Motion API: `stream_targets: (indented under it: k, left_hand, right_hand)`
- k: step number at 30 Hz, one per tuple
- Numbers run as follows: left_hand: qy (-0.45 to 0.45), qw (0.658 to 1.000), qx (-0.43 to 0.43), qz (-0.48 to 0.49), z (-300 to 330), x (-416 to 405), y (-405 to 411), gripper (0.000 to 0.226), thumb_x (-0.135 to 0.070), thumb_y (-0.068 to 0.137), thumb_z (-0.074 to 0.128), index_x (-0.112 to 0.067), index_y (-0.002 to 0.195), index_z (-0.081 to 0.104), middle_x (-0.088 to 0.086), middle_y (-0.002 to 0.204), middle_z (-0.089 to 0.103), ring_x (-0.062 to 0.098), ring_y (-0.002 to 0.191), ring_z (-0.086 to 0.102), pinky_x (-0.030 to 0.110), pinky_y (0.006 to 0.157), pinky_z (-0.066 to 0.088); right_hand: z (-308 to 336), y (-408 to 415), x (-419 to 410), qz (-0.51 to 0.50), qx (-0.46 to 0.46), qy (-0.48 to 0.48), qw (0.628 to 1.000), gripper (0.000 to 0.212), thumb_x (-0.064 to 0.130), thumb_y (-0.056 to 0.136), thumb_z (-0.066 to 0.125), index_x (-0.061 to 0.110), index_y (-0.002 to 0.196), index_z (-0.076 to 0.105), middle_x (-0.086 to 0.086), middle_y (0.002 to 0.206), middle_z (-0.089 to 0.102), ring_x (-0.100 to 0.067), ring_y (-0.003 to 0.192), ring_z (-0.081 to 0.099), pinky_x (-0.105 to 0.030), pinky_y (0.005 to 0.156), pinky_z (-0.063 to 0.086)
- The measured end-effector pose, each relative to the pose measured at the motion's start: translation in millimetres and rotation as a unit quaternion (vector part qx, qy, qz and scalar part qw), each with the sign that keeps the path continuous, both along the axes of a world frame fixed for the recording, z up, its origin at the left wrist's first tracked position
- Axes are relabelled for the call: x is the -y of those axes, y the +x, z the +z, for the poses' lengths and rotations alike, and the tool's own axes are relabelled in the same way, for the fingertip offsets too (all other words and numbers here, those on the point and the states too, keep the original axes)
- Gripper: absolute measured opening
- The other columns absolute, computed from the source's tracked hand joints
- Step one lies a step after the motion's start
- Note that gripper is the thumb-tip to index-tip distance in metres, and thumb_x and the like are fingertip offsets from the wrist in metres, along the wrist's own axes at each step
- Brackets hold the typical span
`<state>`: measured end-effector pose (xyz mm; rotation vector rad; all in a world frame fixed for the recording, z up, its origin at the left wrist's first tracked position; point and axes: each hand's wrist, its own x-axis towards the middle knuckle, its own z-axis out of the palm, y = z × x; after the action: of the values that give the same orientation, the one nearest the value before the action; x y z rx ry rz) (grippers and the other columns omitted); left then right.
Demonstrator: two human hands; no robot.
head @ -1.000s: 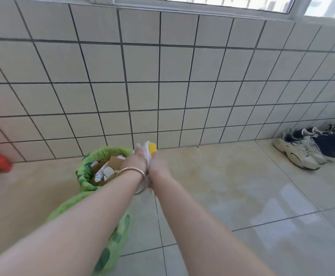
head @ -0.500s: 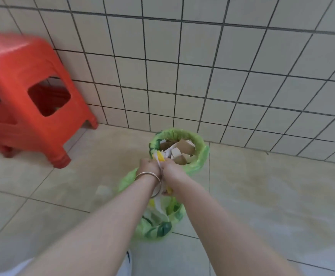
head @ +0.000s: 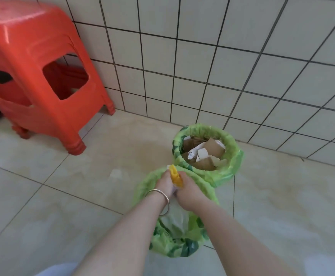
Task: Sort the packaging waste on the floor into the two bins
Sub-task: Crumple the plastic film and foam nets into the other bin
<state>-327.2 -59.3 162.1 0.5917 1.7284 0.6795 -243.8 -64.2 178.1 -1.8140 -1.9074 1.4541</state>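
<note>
While both my left hand (head: 165,184) and right hand (head: 186,191) pinch the yellow wrapper (head: 175,176), they hover over the near bin (head: 182,248). Cardboard-filled far bin (head: 232,154) stands at one o'clock.

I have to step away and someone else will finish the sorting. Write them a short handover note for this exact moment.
Left hand and right hand together grip a yellow-and-white plastic wrapper above the near bin.
Near bin: green liner, holds clear plastic.
Far bin, by the tiled wall: full of cardboard and paper scraps.
Done: cardboard sorted.
Left: drop the wrapper into the near bin; no other waste shows on the floor in view.
</note>
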Motion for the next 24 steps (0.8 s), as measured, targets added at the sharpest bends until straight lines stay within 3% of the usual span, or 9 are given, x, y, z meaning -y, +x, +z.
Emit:
stream_targets:
  k: [2, 5, 8, 10, 12, 14, 19, 22, 24]
  left_hand:
    - [-0.022, 0.999, 0.035, 0.022, -8.7, -3.0, 7.6, 0.04, -0.032, 0.1, 0.031, -0.009, 0.089, 0.062, 0.017, 0.106, 0.059, 0.021, 0.084, 0.054, 0.027, 0.068, 0.041]
    - [-0.041, 0.999, 0.033, -0.007, -30.2, -3.2, 15.1, 0.045, -0.041, 0.101, 0.025, -0.009, 0.109, 0.055, 0.009, 0.098, 0.058, 0.021, 0.097, 0.052, 0.026, 0.078, 0.037]
    - [-0.067, 0.995, -0.004, -0.068, -41.5, -3.7, 17.7, 0.075, -0.064, 0.091, 0.018, -0.009, 0.129, 0.053, 0.015, 0.132, 0.055, 0.024, 0.12, 0.051, 0.033, 0.107, 0.035]
    - [-0.109, 0.99, -0.039, -0.084, -57.4, -5.2, 19.5, 0.068, -0.057, 0.095, 0.015, -0.015, 0.141, 0.041, 0.019, 0.145, 0.041, 0.031, 0.132, 0.042, 0.041, 0.114, 0.029]
    - [-0.122, 0.984, -0.087, -0.096, -62.1, -4.7, 14.7, 0.048, -0.03, 0.101, 0.022, -0.009, 0.143, 0.032, 0.02, 0.146, 0.037, 0.033, 0.134, 0.038, 0.041, 0.113, 0.028]
    - [-0.112, 0.972, -0.151, -0.138, -61.4, -2.9, 8.3, 0.043, -0.016, 0.1, 0.024, -0.008, 0.141, 0.033, 0.017, 0.146, 0.038, 0.033, 0.133, 0.036, 0.039, 0.113, 0.027]
    - [-0.165, 0.939, -0.273, -0.127, -81.3, 7.6, -6.7, 0.038, -0.031, 0.095, 0.033, -0.017, 0.129, 0.043, 0.014, 0.129, 0.054, 0.032, 0.118, 0.053, 0.039, 0.103, 0.041]
    - [-0.177, 0.899, -0.328, -0.23, -83.6, 9.6, -8.1, 0.038, -0.016, 0.098, 0.029, -0.01, 0.125, 0.055, 0.012, 0.129, 0.059, 0.028, 0.118, 0.056, 0.034, 0.098, 0.044]
    - [-0.151, 0.884, -0.357, -0.261, -83.2, 9.6, -10.6, 0.037, -0.012, 0.097, 0.028, -0.011, 0.126, 0.051, 0.012, 0.129, 0.057, 0.028, 0.119, 0.055, 0.035, 0.098, 0.043]
  right_hand:
    - [-12.3, 5.8, -6.1, 0.026, 0.057, 0.031, 0.998, 0.048, 0.003, 0.085, 0.044, 0.017, 0.131, 0.04, -0.012, 0.129, 0.044, -0.032, 0.11, 0.053, -0.033, 0.089, 0.044]
    - [-31.0, 9.3, -12.3, 0.084, 0.142, 0.084, 0.983, 0.049, 0.001, 0.086, 0.048, 0.015, 0.132, 0.037, -0.01, 0.133, 0.04, -0.032, 0.111, 0.052, -0.033, 0.085, 0.042]
    - [-46.2, 5.7, -18.8, 0.167, 0.217, 0.084, 0.958, 0.056, 0.002, 0.088, 0.048, 0.015, 0.139, 0.027, -0.012, 0.138, 0.032, -0.032, 0.118, 0.047, -0.035, 0.094, 0.041]
    - [-55.4, 4.2, -23.2, 0.183, 0.232, 0.066, 0.953, 0.057, 0.002, 0.089, 0.047, 0.015, 0.14, 0.026, -0.013, 0.139, 0.03, -0.032, 0.117, 0.048, -0.036, 0.095, 0.042]
    - [-64.4, 3.2, -26.0, 0.178, 0.222, 0.029, 0.958, 0.058, 0.004, 0.088, 0.047, 0.016, 0.14, 0.025, -0.013, 0.139, 0.029, -0.032, 0.116, 0.051, -0.038, 0.093, 0.045]
    - [-73.0, 0.8, -26.6, 0.198, 0.217, -0.009, 0.956, 0.062, 0.006, 0.09, 0.044, 0.017, 0.145, 0.018, -0.013, 0.142, 0.026, -0.033, 0.12, 0.05, -0.04, 0.096, 0.044]
    - [-89.1, -12.5, -22.6, 0.274, 0.217, -0.088, 0.933, 0.072, 0.008, 0.092, 0.044, 0.009, 0.15, 0.001, -0.016, 0.152, 0.021, -0.033, 0.133, 0.039, -0.039, 0.108, 0.036]
    - [-98.7, -17.4, -19.3, 0.308, 0.245, -0.097, 0.914, 0.062, 0.003, 0.089, 0.048, 0.006, 0.146, 0.023, -0.014, 0.149, 0.026, -0.033, 0.13, 0.042, -0.039, 0.106, 0.038]
    - [-104.2, -19.1, -16.1, 0.315, 0.273, -0.059, 0.907, 0.048, 0.003, 0.09, 0.043, 0.007, 0.138, 0.042, -0.011, 0.145, 0.029, -0.032, 0.128, 0.042, -0.04, 0.105, 0.04]
